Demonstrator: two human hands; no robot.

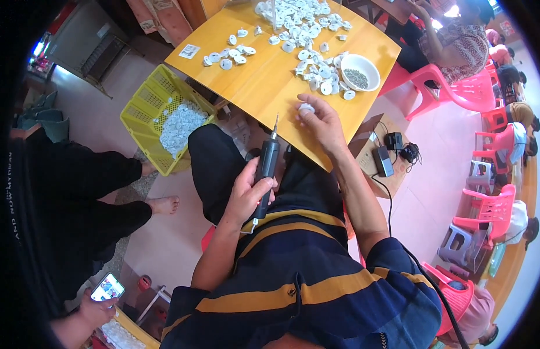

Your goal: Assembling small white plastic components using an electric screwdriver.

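My left hand point(246, 192) is wrapped round a black electric screwdriver point(268, 166), which I hold over my lap. Its thin metal bit points up toward the table's near edge. Over that edge, my right hand point(322, 123) pinches a small white plastic part point(306, 109) between thumb and fingers. Beyond it lies a cluster of similar white parts point(325, 72). Beside them is a white bowl point(371, 68) holding small grey metal pieces, perhaps screws. A larger heap of white parts point(299, 20) spreads over the far side of the table.
The yellow wooden table point(252, 87) stands ahead. At its left is a yellow plastic basket point(139, 116) with many white parts. On the right, a cardboard box point(366, 142) bears black adapters point(383, 160) and cables. A bystander holds a phone point(109, 288) at lower left; people sit on pink chairs point(456, 87) rightward.
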